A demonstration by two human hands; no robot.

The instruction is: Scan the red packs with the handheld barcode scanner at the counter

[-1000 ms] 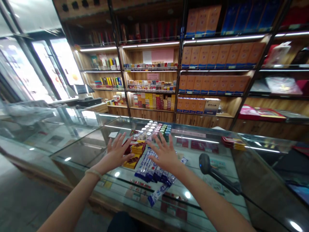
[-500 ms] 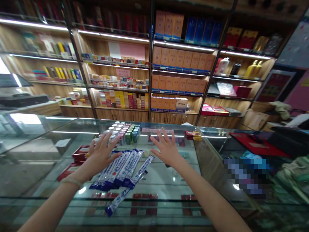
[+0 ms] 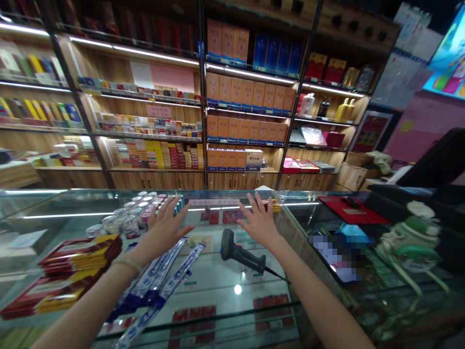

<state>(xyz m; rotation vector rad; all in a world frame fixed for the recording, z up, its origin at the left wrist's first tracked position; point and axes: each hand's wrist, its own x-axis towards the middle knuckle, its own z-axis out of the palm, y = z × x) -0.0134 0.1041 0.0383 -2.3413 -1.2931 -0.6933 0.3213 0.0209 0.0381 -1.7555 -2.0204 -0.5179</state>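
Observation:
Both hands are stretched out over a glass counter (image 3: 210,291), palms down and fingers spread. My left hand (image 3: 165,228) holds nothing and hovers above several long blue-and-white sachets (image 3: 160,271) lying fanned on the glass; its forearm hides part of them. Nothing is in my right hand (image 3: 259,220) either. Between the hands, nearer the right one, lies a dark barcode scanner (image 3: 241,252) with its cable running right under my forearm. Left of the sachets are stacks of red and yellow packets (image 3: 80,257). Behind my left hand stand rows of small round tubs (image 3: 136,208).
Wooden shelves (image 3: 236,177) with boxed goods line the back wall. On the right counter are a red mat (image 3: 348,208), a pixelated phone-like object (image 3: 334,261) and a pale green bottle with a strap (image 3: 417,237). A small packet stack (image 3: 274,206) sits at the counter's far corner.
The view has swung to the right, so the counter goods appear farther left. The scanner, mostly hidden before, now shows fully. Both hands stay spread and empty.

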